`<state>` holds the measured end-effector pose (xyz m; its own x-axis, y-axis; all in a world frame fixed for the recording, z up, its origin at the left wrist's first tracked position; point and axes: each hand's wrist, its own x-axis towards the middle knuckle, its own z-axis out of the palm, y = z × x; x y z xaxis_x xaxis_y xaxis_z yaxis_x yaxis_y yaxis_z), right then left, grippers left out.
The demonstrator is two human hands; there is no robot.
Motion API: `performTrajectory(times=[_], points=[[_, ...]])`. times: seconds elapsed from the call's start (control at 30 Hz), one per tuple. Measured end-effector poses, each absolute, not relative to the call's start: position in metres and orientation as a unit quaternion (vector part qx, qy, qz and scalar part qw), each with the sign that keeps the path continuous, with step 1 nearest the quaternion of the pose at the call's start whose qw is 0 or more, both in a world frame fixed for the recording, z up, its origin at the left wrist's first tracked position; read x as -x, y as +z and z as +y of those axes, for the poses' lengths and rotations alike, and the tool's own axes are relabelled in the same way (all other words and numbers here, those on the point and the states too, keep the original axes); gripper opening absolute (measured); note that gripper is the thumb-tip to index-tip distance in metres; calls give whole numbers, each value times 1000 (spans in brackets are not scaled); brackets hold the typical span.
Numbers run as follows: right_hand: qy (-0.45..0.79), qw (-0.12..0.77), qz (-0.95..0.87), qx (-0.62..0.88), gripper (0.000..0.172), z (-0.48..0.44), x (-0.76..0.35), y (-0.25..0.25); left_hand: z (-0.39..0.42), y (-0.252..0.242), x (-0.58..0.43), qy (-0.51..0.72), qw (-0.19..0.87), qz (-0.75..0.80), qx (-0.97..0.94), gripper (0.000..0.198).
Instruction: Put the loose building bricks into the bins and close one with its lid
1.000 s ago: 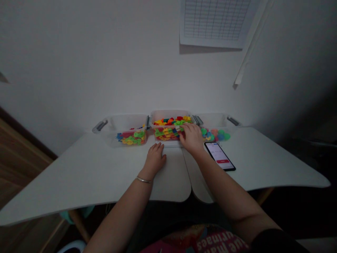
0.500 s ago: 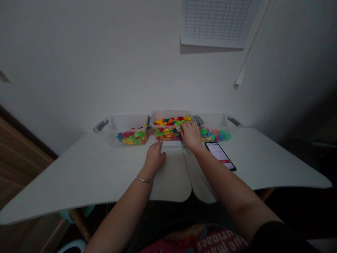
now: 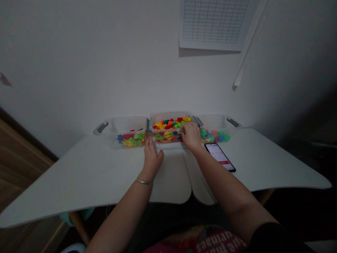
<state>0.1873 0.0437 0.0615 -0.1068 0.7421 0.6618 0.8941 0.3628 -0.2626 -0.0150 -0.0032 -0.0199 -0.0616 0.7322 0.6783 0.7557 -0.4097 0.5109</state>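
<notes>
A clear plastic box (image 3: 171, 113) full of colourful building blocks (image 3: 171, 123) stands at the back middle of the table. My right hand (image 3: 191, 136) is closed at its front right corner, thumb in front of the wall and fingers over the rim. Whether a small block is also in those fingers is hidden. My left hand (image 3: 152, 154) lies nearly flat by the box's front left corner, fingers stretched forward, thumb apart, holding nothing. A white strip, perhaps a lid (image 3: 168, 146), shows along the box's front bottom edge.
A left clear box (image 3: 127, 123) holds colourful pieces, and a right clear box (image 3: 212, 121) holds round-looking ones. A lit phone (image 3: 220, 157) lies beside my right forearm. The boxes stand along the wall (image 3: 105, 70), where a printed grid sheet (image 3: 213, 26) hangs.
My left hand has shifted slightly left and forward, toward the gap between the left and middle boxes. My right hand stays at the middle box's corner.
</notes>
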Motion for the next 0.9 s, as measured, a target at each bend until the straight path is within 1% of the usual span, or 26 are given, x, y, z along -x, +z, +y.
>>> performTrajectory(times=[0.13, 0.3, 0.37, 0.43, 0.53, 0.63, 0.73, 0.9], points=[[-134, 392, -744, 525, 14, 32, -190, 68, -9, -13, 12, -538, 32, -490, 686, 78], [-149, 422, -736, 507, 10, 6, -192, 80, -28, 16, 4, -619, 50, -430, 655, 72], [-140, 428, -736, 506, 9, -7, -194, 84, -36, 32, 3, -633, 40, -413, 654, 68], [-133, 428, -743, 497, 7, -20, -196, 88, -45, 48, 3, -646, 5, -411, 643, 66], [-120, 421, -759, 482, 6, -41, -200, 90, -56, 66, 8, -668, -31, -400, 627, 69], [-101, 408, -768, 483, 7, -61, -202, 88, -66, 73, 16, -646, -31, -427, 632, 63], [-80, 395, -774, 488, 5, -81, -202, 82, -75, 73, 24, -579, -8, -465, 669, 57], [-54, 378, -791, 477, 4, -107, -202, 66, -88, 69, 32, -472, 24, -508, 720, 63]])
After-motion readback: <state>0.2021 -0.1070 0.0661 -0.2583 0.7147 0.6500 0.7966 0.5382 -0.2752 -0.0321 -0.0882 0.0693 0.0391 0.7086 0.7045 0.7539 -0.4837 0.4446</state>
